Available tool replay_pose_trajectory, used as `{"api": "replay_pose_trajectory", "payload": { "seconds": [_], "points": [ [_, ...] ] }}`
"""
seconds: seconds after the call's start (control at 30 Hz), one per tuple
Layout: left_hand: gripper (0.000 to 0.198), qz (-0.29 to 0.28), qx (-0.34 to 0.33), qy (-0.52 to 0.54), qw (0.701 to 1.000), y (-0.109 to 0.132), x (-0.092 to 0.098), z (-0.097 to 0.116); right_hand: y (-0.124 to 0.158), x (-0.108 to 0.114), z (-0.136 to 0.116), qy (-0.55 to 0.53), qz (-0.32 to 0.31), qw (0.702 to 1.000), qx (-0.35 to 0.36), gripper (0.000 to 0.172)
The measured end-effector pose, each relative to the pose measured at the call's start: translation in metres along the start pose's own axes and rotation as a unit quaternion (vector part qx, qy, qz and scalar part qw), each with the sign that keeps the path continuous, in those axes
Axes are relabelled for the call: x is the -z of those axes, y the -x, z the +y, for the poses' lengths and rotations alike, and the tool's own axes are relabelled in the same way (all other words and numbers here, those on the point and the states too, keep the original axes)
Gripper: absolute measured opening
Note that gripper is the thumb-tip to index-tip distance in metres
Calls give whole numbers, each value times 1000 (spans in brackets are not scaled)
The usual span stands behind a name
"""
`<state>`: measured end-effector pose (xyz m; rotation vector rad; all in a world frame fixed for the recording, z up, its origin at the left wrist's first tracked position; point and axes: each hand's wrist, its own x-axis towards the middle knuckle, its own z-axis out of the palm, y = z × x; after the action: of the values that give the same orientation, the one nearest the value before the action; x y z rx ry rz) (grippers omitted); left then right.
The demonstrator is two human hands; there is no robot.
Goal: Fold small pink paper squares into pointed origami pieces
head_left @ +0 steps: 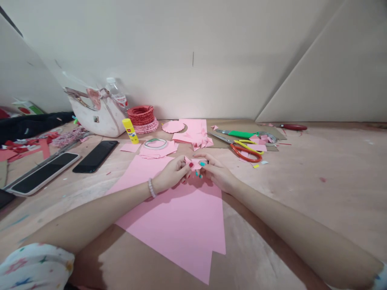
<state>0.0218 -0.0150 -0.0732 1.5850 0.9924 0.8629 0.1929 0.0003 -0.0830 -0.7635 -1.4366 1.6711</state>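
While the two hands work over a large pink paper sheet, the left hand and the right hand hold a small jagged pink paper piece between them, fingers closed narrow on it. Its long side lies from left to right, and neither hand looks clearly nearer.

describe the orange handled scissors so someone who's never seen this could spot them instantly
Past the big pink paper sheet, to the right, a few scissors lie together. The scissors with orange loop handles are nearest the person, just below the yellow handles and green handle.
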Motion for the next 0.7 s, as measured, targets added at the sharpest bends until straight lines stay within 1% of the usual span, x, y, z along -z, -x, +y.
{"api": "replay_pose_trajectory", "payload": {
  "seconds": [0.13, 0.3, 0.5, 0.63, 0.7],
  "points": [
    [27, -3, -5, 0, 1000, 1, -1, 2, 0, -1, 0, 3, -6, 1000, 8, 27],
    [24, -2, -3, -6, 1000, 3, -2, 3, 1, -1, -1, 62, -12, 998, 13, 26],
    [18, 4, 1, -7, 1000, 3, -2, 3, 2, -5, -5, 136, 18, 990, 28, 24],
    [23, 30, -1, -11, 999, 3, -3, 3, -1, -4, -2, 113, 24, 992, 43, 21],
    [25, 42, 0, 2, 999, 2, -4, 4, -2, -2, 0, 96, 19, 995, 32, 21]
  ]
}}
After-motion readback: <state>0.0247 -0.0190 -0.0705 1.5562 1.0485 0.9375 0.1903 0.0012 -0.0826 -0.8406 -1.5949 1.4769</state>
